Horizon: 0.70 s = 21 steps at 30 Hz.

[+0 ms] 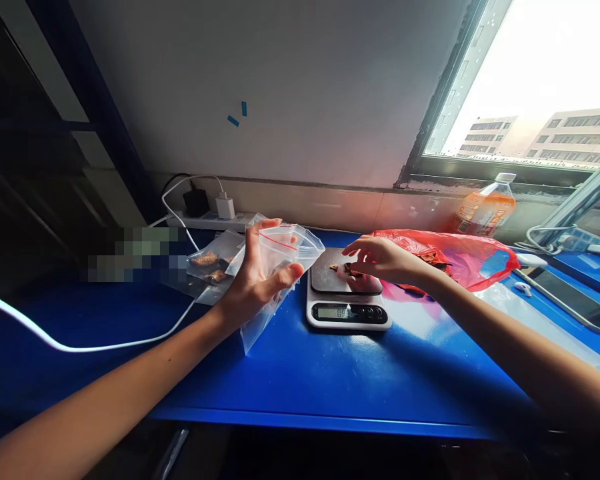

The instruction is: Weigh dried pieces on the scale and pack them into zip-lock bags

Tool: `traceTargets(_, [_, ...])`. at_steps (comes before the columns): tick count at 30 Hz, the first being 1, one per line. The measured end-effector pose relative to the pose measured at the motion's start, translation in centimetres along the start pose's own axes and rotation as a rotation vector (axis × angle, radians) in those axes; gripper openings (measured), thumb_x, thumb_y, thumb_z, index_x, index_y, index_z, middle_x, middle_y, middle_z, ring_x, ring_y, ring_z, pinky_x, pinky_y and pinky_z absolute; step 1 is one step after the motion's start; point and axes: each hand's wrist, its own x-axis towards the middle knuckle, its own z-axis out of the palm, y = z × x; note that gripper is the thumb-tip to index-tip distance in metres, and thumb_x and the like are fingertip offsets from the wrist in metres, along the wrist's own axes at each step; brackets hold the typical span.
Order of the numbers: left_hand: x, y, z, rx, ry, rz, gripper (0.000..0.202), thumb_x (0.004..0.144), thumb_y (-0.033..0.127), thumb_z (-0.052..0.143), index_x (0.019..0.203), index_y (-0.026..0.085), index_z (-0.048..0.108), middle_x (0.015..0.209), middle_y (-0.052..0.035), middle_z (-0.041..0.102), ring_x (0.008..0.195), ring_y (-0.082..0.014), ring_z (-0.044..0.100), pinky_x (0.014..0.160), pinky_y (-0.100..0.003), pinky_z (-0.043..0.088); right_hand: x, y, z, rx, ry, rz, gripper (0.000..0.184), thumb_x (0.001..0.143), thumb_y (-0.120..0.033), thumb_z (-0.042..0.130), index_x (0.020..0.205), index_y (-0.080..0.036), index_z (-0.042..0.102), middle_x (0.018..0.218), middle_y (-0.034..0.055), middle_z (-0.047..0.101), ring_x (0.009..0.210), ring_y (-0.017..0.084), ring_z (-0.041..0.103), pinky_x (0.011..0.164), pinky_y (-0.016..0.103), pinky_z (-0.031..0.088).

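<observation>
My left hand (pixel 260 273) is closed on a clear zip bag (pixel 285 250) with a red line along its top, its mouth spread apart between thumb and fingers. A white kitchen scale (pixel 350 313) with a metal plate (pixel 325 280) stands to the right of the bag. On the plate lie small dark-brown dried pieces (pixel 351 269). Over them hovers my right hand (pixel 375 257), fingers bent and apart; whether the fingertips touch a piece is unclear. The scale's display (pixel 337 312) is lit, but its digits are hard to read.
Behind my right arm lies a red plastic bag (pixel 480 263) with dark dried pieces. Filled clear bags (pixel 207 263) rest at left, near a power strip (pixel 240 220) and white cable (pixel 105 348). An orange-labelled bottle (pixel 490 207) and a phone (pixel 570 293) are at right.
</observation>
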Motion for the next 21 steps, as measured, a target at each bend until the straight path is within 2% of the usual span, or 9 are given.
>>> traceTargets(3, [0.0,-0.1,0.0,0.026,-0.012,0.014,0.075,0.072,0.05,0.069,0.13,0.027,0.029,0.124,-0.0105,0.05,0.115,-0.031,0.051,0.097,-0.053,0.042,0.2,-0.2,0.4,-0.019,-0.008,0.054,0.036,0.076,-0.02,0.057,0.111,-0.015,0.064,0.107,0.0101,0.066,0.089,0.019,0.063,0.074,0.03,0.05])
traceTargets(5, [0.0,0.1,0.1,0.045,-0.016,0.011,0.074,0.072,0.05,0.069,0.13,0.027,0.029,0.122,-0.0106,0.05,0.114,-0.0316,0.051,0.094,-0.053,0.044,0.3,-0.3,0.6,-0.023,-0.035,0.073,0.036,0.077,-0.018,0.056,0.112,-0.016,0.064,0.104,0.0089,0.068,0.088,0.018,0.064,0.074,0.029,0.05])
traceTargets(9, [0.0,0.7,0.2,0.039,-0.032,-0.029,0.07,0.073,0.051,0.068,0.127,0.026,0.03,0.113,-0.01,0.053,0.117,-0.034,0.048,0.085,-0.049,0.048,0.4,-0.6,0.8,-0.066,-0.076,0.063,0.025,0.081,-0.017,0.052,0.099,-0.018,0.069,0.091,0.0054,0.071,0.076,0.016,0.065,0.066,0.027,0.049])
traceTargets(13, [0.0,0.7,0.3,0.03,-0.045,-0.02,0.072,0.072,0.051,0.068,0.127,0.027,0.029,0.111,-0.009,0.051,0.114,-0.033,0.048,0.079,-0.044,0.05,0.5,-0.7,0.9,-0.116,-0.048,0.051,0.023,0.079,-0.015,0.052,0.09,-0.019,0.071,0.089,0.0037,0.073,0.077,0.017,0.066,0.068,0.027,0.049])
traceTargets(18, [0.0,0.3,0.0,0.042,-0.055,0.008,0.07,0.073,0.049,0.068,0.128,0.029,0.029,0.123,-0.0089,0.046,0.113,-0.0303,0.049,0.087,-0.046,0.047,0.4,-0.4,1.3,-0.07,0.029,0.025,0.019,0.082,-0.021,0.052,0.085,-0.018,0.071,0.089,0.0053,0.073,0.08,0.017,0.067,0.073,0.027,0.051])
traceTargets(21, [0.0,0.1,-0.2,0.049,-0.059,0.017,0.07,0.074,0.048,0.069,0.129,0.03,0.03,0.129,-0.0088,0.042,0.112,-0.0294,0.05,0.089,-0.047,0.046,0.0,0.1,1.0,-0.053,-0.008,-0.041,0.021,0.084,-0.023,0.05,0.087,-0.018,0.071,0.089,0.0066,0.071,0.08,0.016,0.067,0.072,0.026,0.051])
